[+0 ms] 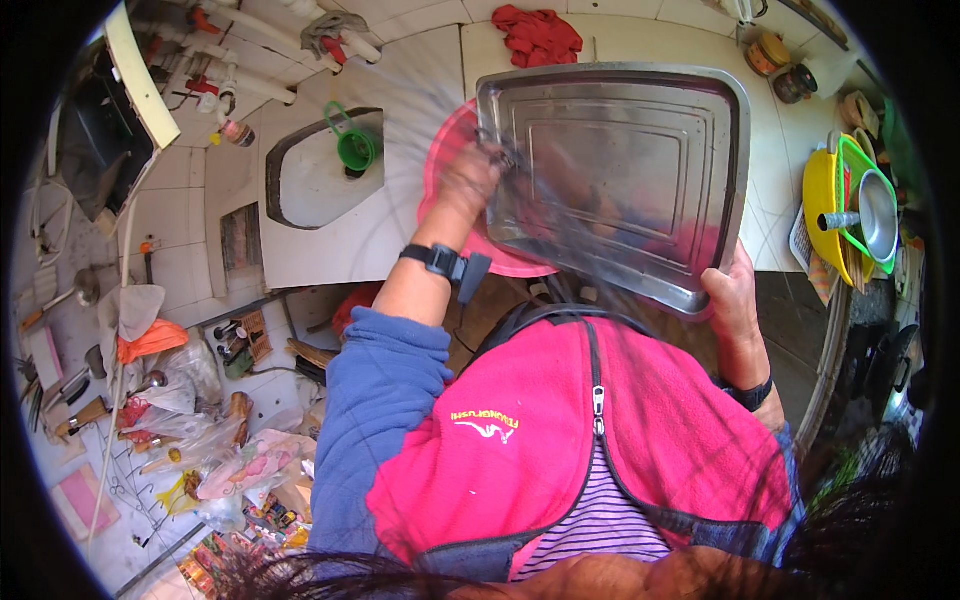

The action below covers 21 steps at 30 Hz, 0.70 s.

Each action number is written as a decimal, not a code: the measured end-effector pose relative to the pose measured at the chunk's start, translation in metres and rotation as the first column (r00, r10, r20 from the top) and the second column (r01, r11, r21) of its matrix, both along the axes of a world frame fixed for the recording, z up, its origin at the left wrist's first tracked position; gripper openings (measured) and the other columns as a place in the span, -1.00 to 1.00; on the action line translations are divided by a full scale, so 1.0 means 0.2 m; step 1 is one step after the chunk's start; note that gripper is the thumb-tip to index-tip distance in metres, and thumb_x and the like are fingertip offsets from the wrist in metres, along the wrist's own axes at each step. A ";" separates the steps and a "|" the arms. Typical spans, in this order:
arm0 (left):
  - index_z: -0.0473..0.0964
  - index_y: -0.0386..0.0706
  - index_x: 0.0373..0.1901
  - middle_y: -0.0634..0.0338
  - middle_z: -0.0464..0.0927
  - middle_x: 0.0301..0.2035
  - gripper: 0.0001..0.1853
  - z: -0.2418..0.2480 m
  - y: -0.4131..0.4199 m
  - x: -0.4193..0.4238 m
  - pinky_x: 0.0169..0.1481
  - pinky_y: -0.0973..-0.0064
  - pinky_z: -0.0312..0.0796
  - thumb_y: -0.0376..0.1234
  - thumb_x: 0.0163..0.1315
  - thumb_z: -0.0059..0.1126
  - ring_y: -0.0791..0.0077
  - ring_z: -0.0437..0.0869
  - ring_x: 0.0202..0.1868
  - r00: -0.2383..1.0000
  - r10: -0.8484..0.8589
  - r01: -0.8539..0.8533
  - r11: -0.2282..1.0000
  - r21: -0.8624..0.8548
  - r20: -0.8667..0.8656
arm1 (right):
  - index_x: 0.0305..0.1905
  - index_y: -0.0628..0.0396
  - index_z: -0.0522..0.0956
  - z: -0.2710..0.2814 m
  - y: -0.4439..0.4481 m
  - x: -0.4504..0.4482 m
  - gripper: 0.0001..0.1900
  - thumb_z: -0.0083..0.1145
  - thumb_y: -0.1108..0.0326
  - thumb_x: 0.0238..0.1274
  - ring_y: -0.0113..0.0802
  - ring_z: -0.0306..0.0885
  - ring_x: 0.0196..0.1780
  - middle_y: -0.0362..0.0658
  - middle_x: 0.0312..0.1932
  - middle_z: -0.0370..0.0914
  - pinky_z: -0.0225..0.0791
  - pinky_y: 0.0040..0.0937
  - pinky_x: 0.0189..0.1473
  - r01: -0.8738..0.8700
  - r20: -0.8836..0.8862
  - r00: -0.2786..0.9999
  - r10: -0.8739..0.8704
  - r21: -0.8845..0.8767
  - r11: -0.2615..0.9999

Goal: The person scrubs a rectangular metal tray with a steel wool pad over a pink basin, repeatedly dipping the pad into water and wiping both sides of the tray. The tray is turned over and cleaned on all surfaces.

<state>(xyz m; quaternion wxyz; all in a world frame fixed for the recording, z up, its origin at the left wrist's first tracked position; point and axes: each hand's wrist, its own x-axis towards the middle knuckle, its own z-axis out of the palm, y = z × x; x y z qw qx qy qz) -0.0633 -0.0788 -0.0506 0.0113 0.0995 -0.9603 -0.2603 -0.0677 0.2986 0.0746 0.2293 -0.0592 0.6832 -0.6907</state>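
A rectangular stainless steel tray (607, 157) is tilted before me above a pink plastic basin (442, 180), hiding much of it. My right hand (731, 289) grips the tray's lower right corner, thumb over the rim. My left hand (471, 174) is at the tray's left side, its fingers closed on a dark, blurred scourer (504, 150) that lies against the metal near the rim. Loose strands of hair hang across the view and partly veil the tray.
Left of the basin is a sink (315, 180) with a green plastic ladle (354, 148) inside. A red cloth (536, 36) lies on the counter behind the tray. To the right stand a yellow basin (821, 199), a green basket (847, 161) and a metal pan (879, 210). Plastic bags (202, 427) clutter the left.
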 end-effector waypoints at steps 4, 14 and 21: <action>0.46 -0.06 0.10 -0.14 0.52 -0.07 -0.57 -0.06 0.10 0.17 0.06 0.11 0.47 -0.41 0.15 0.23 -0.13 0.58 -0.01 0.982 0.001 0.023 0.992 -0.126 0.187 | 0.09 0.29 0.42 -0.06 0.02 -0.01 -0.51 -0.02 0.39 -0.04 -0.31 0.59 -0.02 -0.06 -0.08 0.59 0.46 -0.34 0.12 0.004 0.042 0.999 -0.001 -0.081 0.997; 0.50 -0.02 0.05 -0.08 0.53 0.03 -0.62 0.07 0.11 0.28 0.01 0.14 0.50 -0.40 0.16 0.22 -0.04 0.60 0.02 0.989 0.114 -0.109 0.992 -0.060 0.089 | 0.10 0.27 0.42 -0.09 0.06 -0.04 -0.50 -0.14 0.60 -0.07 -0.34 0.58 -0.03 -0.11 -0.07 0.58 0.42 -0.37 0.14 0.179 0.036 0.984 -0.175 -0.216 0.960; 0.47 -0.10 0.03 -0.01 0.53 0.01 -0.55 0.17 0.25 0.26 0.05 0.16 0.49 -0.32 0.07 0.35 -0.01 0.59 0.03 0.919 0.048 -0.064 0.998 -0.027 -0.391 | 0.13 0.25 0.46 -0.08 0.08 -0.01 -0.47 -0.13 0.63 -0.07 -0.42 0.49 0.05 -0.20 -0.02 0.55 0.28 -0.48 0.20 0.156 -0.324 0.934 -0.153 -0.017 0.988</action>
